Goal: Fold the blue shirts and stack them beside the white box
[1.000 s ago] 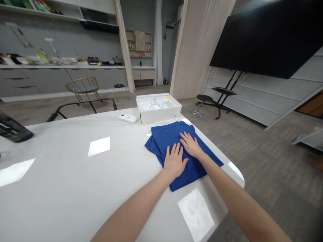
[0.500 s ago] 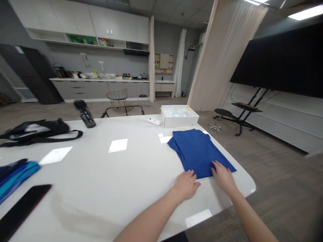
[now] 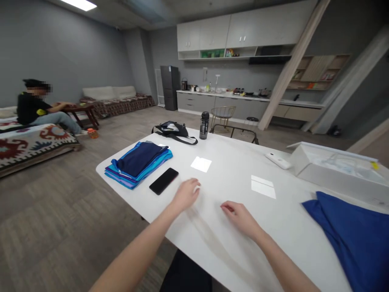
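Both hands are over the white table. My left hand is just right of a black phone, fingers loosely bent and apart, holding nothing. My right hand is near the table's middle, its fingers curled together with nothing visible in them. Beyond the phone lies a stack of folded clothes, dark navy on top with bright blue and purple layers below. At the right edge a blue cloth garment lies flat, apart from both hands and partly cut off by the frame.
A white open box and a white handheld device are at the right rear. A black bag and a dark bottle stand along the far edge. A person sits at the left by a small wooden table.
The view has swung left. Both hands have let go of the blue garment and moved left across the table, the left one stopping beside the phone.
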The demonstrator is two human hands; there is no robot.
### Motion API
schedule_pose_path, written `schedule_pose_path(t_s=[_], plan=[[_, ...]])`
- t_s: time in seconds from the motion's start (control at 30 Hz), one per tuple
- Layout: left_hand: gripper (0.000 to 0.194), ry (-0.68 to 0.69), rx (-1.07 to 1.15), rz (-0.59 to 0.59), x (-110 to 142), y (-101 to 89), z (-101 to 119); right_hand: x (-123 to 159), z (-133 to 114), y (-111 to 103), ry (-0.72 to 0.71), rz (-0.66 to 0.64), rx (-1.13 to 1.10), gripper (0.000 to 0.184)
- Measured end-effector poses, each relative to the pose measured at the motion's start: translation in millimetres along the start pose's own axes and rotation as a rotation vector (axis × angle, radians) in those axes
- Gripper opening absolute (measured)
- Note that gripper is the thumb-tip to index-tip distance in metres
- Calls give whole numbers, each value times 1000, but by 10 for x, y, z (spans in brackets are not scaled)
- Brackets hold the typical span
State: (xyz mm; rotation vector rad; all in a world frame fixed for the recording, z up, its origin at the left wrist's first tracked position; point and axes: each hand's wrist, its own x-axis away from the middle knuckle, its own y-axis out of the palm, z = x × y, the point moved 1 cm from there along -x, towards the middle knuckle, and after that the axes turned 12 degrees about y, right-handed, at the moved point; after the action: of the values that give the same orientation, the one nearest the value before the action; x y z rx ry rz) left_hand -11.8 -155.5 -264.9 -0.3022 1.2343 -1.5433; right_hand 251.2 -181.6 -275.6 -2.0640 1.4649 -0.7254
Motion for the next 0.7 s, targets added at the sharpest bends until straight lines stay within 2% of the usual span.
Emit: schedule_pose_path(t_s=[0.1,0.17,0.23,0.33,0.4,0.47,0.57,0.63,0.7], plan=[[33,-326,-327,109,47,-534,-1010,-541,-483,392,-79,-76,42,31],[39,-519,-479,193,79,-823,-1565,-764,-705,621,-127,-126,67,29],[44,-637,-537,180,98,-1033,-1988,-863,-843,793,-167,-180,70,27],[41,-714,-518,106,93,-1230,-2373,-858,-891,901,-179,-241,27,25],[38,-755,-456,109,73,-1313,-2482,-816,-833,879,-146,-257,-21,24],[41,-798,-397,180,37,-1372,-2480,-776,-728,814,-100,-246,-69,23],[48,-790,-378,349,-81,-1400,-2256,-738,-548,700,-47,-180,-114,23],[47,-644,-362,428,-222,-1364,-1952,-731,-472,630,-32,-131,-137,23],[42,-377,-287,463,-399,-1288,-1531,-747,-474,543,-49,-55,-182,24]])
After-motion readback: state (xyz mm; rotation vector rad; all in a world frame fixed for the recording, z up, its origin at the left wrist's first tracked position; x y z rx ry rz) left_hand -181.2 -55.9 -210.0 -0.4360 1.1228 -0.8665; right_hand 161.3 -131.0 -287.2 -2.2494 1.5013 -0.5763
